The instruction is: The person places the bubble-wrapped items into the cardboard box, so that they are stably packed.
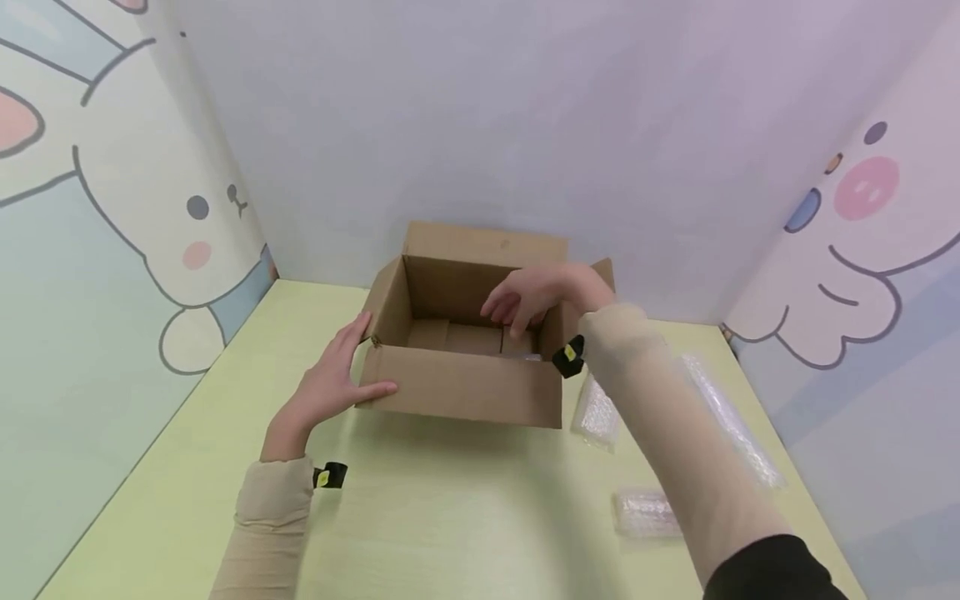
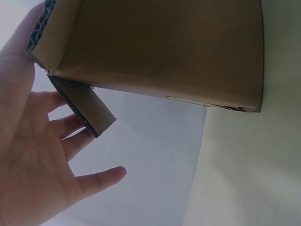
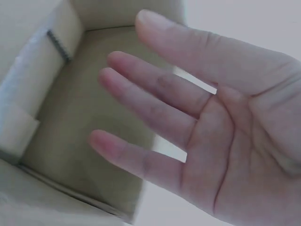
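An open cardboard box (image 1: 465, 387) stands near the back wall with its flaps folded outward. My left hand (image 1: 326, 387) steadies its near left corner, the thumb along the front flap and the fingers against the left flap. In the left wrist view these fingers are spread and fairly straight behind a small flap (image 2: 94, 110). Over the box's right side, my right hand (image 1: 536, 292) reaches in with loosely bent fingers. Nothing lies in its palm (image 3: 221, 127) in the right wrist view. A bit of shiny clear plastic (image 1: 532, 357) shows inside the box, mostly hidden by its front side.
Right of the box lies a bubble-wrap packet (image 1: 597, 412). A long bubble-wrapped piece (image 1: 731, 421) rests near the table's right edge, and another packet (image 1: 647, 512) is partly covered by my right forearm. Walls with cartoon animals enclose the pale yellow table (image 1: 442, 517).
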`<state>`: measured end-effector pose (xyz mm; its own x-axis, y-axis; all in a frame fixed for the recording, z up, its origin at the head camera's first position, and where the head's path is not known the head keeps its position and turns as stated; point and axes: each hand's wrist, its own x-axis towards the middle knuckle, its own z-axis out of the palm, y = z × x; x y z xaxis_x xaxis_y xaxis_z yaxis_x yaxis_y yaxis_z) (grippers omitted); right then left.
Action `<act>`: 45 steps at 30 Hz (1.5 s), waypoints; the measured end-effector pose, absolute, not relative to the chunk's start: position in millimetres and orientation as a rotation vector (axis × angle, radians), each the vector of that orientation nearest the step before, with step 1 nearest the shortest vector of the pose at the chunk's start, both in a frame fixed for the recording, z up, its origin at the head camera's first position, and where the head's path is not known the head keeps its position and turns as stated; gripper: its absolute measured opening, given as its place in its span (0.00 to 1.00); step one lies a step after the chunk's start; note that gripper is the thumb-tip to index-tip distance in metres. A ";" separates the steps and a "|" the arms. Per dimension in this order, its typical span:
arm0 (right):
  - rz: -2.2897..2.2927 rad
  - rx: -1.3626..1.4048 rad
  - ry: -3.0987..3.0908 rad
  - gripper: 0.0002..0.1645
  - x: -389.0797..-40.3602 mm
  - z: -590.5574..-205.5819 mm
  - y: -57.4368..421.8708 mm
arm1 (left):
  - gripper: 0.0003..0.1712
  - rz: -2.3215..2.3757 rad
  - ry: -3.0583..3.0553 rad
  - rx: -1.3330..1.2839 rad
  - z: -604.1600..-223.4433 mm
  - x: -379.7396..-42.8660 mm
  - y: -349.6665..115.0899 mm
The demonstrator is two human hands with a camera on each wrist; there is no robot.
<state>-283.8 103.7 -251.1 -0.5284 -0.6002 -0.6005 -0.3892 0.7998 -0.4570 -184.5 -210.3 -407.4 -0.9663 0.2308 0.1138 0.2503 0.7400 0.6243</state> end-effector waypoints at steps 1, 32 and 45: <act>-0.366 -0.760 2.202 0.35 -280.8 -246.8 106.2 | 0.68 -1.049 -2.902 -0.400 -407.3 -184.6 -210.8; -1.077 -1.177 2.629 0.31 -155.2 -275.3 212.3 | 0.69 -1.038 -2.907 -0.359 -407.7 -186.6 -215.0; -1.299 -0.984 2.539 0.30 -130.6 -332.9 258.3 | 0.67 -1.051 -2.910 -0.386 -406.6 -189.3 -214.7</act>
